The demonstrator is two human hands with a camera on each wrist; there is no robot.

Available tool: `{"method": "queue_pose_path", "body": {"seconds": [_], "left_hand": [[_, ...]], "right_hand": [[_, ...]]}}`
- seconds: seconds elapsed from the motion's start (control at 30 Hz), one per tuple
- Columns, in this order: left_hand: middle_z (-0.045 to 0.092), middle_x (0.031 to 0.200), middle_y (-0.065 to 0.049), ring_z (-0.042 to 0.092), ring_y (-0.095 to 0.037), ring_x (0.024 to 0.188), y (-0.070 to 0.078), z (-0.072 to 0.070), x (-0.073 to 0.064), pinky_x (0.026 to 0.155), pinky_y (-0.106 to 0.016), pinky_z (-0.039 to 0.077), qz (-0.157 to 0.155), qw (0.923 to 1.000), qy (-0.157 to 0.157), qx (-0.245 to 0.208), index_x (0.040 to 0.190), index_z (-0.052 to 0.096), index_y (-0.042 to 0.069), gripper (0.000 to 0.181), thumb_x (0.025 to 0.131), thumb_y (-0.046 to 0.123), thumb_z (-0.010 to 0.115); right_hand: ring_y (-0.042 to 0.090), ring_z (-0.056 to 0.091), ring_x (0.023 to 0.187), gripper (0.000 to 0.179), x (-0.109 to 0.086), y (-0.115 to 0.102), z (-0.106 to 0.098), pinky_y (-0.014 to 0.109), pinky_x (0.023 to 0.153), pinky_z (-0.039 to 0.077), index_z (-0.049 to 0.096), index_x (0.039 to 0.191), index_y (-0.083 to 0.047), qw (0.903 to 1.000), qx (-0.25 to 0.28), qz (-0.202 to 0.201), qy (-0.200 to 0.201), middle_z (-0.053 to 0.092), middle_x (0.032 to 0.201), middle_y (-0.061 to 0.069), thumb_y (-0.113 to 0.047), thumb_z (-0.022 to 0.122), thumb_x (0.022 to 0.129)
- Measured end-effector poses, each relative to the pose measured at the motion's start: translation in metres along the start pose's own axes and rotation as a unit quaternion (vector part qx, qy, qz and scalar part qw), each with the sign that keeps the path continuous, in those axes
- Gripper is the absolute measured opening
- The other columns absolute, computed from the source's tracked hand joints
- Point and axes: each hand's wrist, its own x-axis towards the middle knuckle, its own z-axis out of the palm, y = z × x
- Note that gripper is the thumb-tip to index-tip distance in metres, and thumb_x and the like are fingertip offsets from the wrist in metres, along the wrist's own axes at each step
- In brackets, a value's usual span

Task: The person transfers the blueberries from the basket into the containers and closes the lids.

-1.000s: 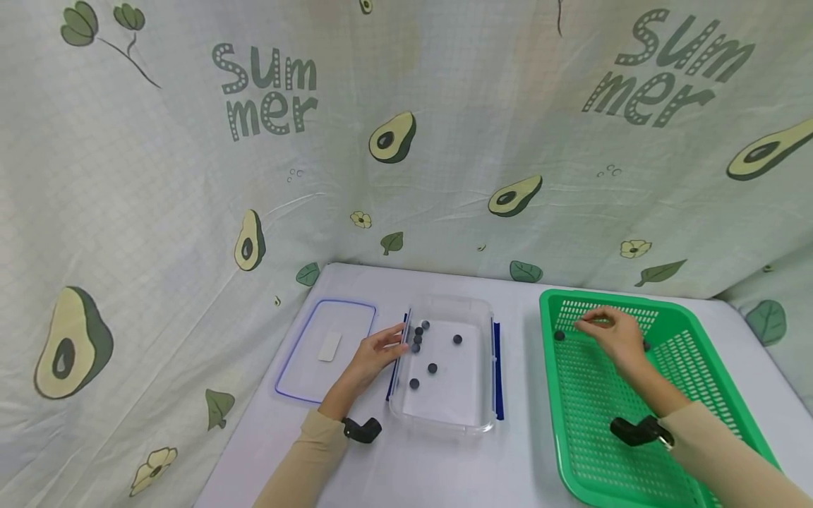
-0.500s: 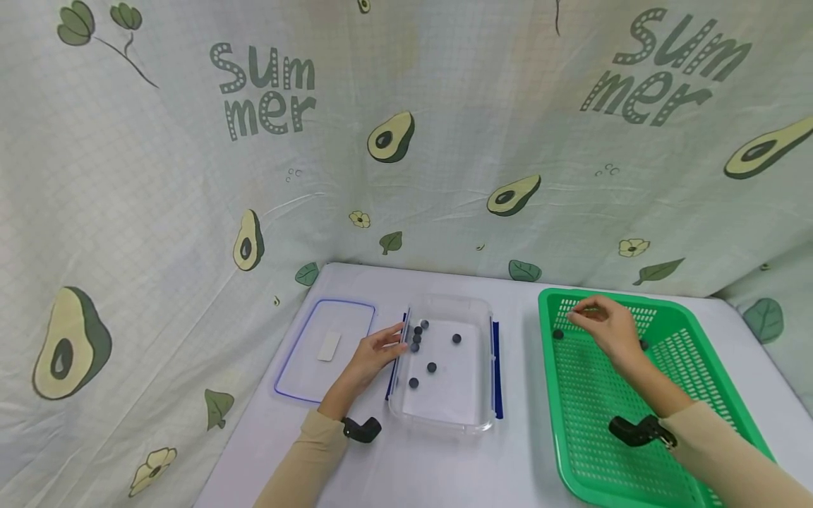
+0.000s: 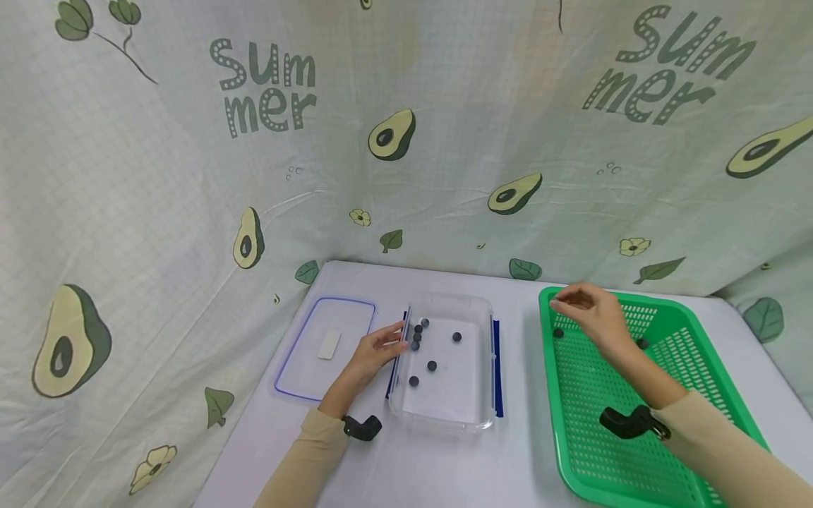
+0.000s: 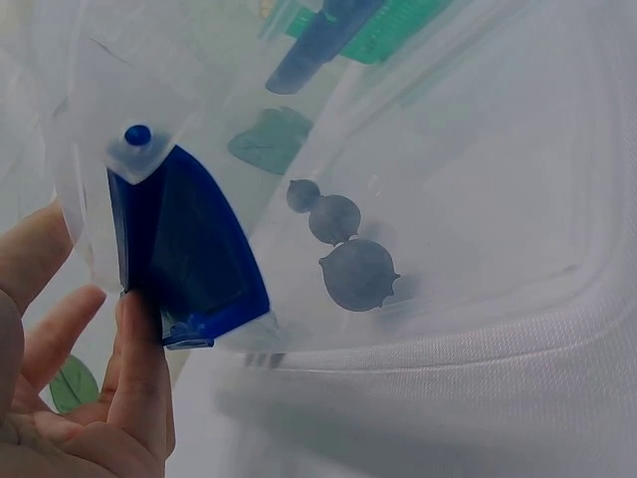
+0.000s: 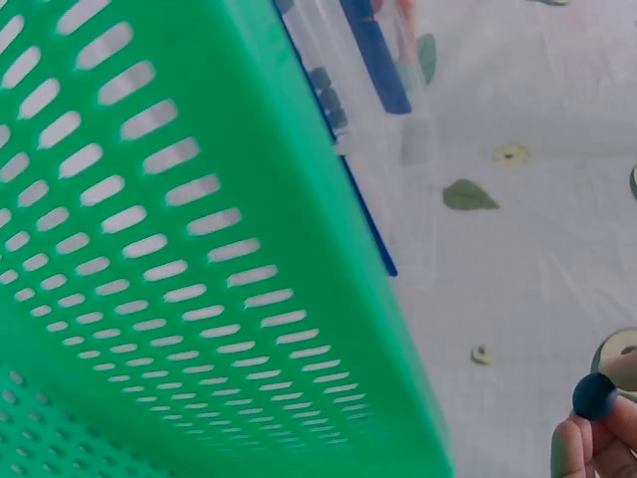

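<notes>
My right hand is over the back left corner of a green plastic basket. Thumb and fingertips pinch a blueberry, clear in the right wrist view but hardly visible in the head view. At the left side of a clear plastic box is my left hand, its fingers loosely bent. One fingertip touches the box's blue side latch. Inside the box lie several blueberries, one towards the right and a row of them along the left wall. The basket contains a blueberry near its left wall and another beside my right wrist.
A clear lid with a blue rim lies flat left of the box, a white rectangle showing on it. Another blue latch hangs along the box's right side. A printed curtain closes off the table's back.
My right hand has moved left and slightly up, from over the basket's interior to its back left corner. The left hand and the box have stayed put.
</notes>
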Motion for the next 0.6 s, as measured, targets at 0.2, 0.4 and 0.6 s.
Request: {"method": "queue_pose_path", "body": {"seconds": [0.2, 0.4, 0.6], "left_hand": [[0.056, 0.134, -0.019, 0.055, -0.035, 0.122, 0.000, 0.000, 0.001, 0.104, -0.046, 0.044, -0.001, 1.0000, -0.001, 0.000, 0.145, 0.050, 0.004, 0.056, 0.095, 0.018, 0.071], [0.057, 0.133, -0.019, 0.056, -0.034, 0.120, 0.000, 0.000, 0.001, 0.103, -0.045, 0.046, 0.004, 1.0000, -0.002, -0.003, 0.145, 0.050, 0.002, 0.056, 0.095, 0.017, 0.070], [0.056, 0.134, -0.019, 0.056, -0.034, 0.121, 0.001, -0.001, 0.001, 0.105, -0.046, 0.044, -0.001, 1.0000, -0.003, -0.004, 0.145, 0.050, 0.002, 0.056, 0.095, 0.017, 0.071]], "right_hand": [[0.001, 0.062, 0.093, 0.028, 0.008, -0.013, 0.010, 0.013, 0.080, 0.050, 0.065, 0.106, 0.007, 0.9999, 0.012, -0.005, -0.011, 0.066, 0.100, 0.002, -0.017, 0.072, 0.094], [0.002, 0.063, 0.091, 0.027, 0.014, -0.022, 0.020, 0.014, 0.079, 0.052, 0.067, 0.106, 0.006, 0.9999, 0.008, -0.006, -0.012, 0.067, 0.102, 0.009, -0.017, 0.073, 0.093], [0.003, 0.065, 0.088, 0.026, 0.020, -0.029, 0.028, 0.015, 0.078, 0.052, 0.067, 0.104, 0.006, 0.9996, 0.018, -0.012, -0.019, 0.069, 0.099, 0.009, -0.015, 0.075, 0.091]]}}
